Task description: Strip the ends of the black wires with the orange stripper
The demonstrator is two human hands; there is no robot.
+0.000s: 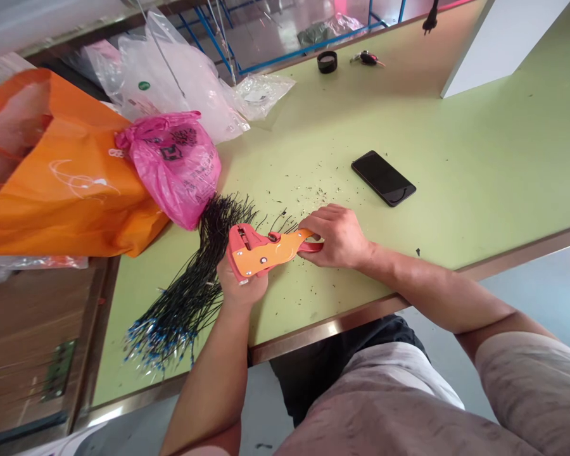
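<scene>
My right hand (338,238) is closed round the handles of an orange and red wire stripper (270,253). The tool's head points left, with its jaw end directly over my left hand (243,284). The left hand looks closed, but the stripper covers most of its fingers, so what they hold is hidden. Just left of that hand lies a large bundle of thin black wires (190,285), with blue and silvery ends fanned toward the table's front edge. Several loose black wires (280,220) show behind the stripper.
A black phone (384,177) lies right of centre, near scattered dark scraps (320,190). A pink plastic bag (175,161) and an orange bag (71,171) stand at left, before clear bags (171,76). Farther back are a black ring-shaped object (327,62), keys (368,58) and a white panel (498,47).
</scene>
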